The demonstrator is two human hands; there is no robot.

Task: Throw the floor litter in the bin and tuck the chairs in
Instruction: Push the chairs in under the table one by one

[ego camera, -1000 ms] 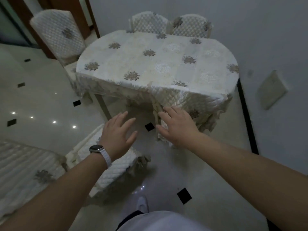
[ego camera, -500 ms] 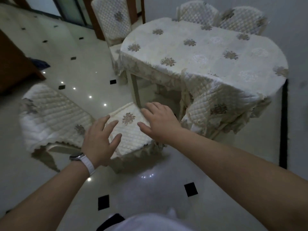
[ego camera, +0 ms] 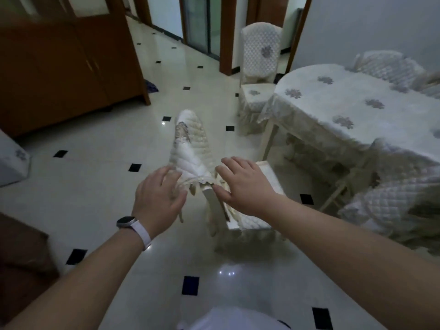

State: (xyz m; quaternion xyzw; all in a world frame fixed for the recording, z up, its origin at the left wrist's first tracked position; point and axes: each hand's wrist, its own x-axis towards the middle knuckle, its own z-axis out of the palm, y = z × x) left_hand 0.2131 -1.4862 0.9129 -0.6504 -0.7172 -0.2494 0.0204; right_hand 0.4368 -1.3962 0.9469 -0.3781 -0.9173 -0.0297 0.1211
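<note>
— Hands first: what are they doing?
— Both are hanging out in front, palms down, gripping nothing. The left hand [ego camera: 158,196] is spreading its fingers wide and straight, with the fingertips lying over the lower hem of the backrest on the cream quilted-cover chair [ego camera: 190,148]. I am not managing to tell whether they are touching the fabric.
— And the other?
— The right hand [ego camera: 247,186] is also keeping its fingers straight, a little closer together, and is hovering where backrest is meeting seat. Its thumb is lying just beside the bare wooden frame under the cover.
— Anything on the wrists?
— A dark-faced watch on a white strap [ego camera: 129,223] is sitting on the left one.
— Where is that chair standing?
— Out on the glossy white tiled floor with small black diamond insets [ego camera: 95,194], near the table's corner leg, seat facing the table and not tucked under.
— And around it?
— The rounded table under a cream quilted cloth with grey flower motifs [ego camera: 333,103] is standing to the right. A matching covered chair [ego camera: 259,51] is standing at its far end. A brown wooden cabinet [ego camera: 59,67] is filling the left, with a small dark blue thing [ego camera: 151,86] lying at its foot, too blurred to identify
</note>
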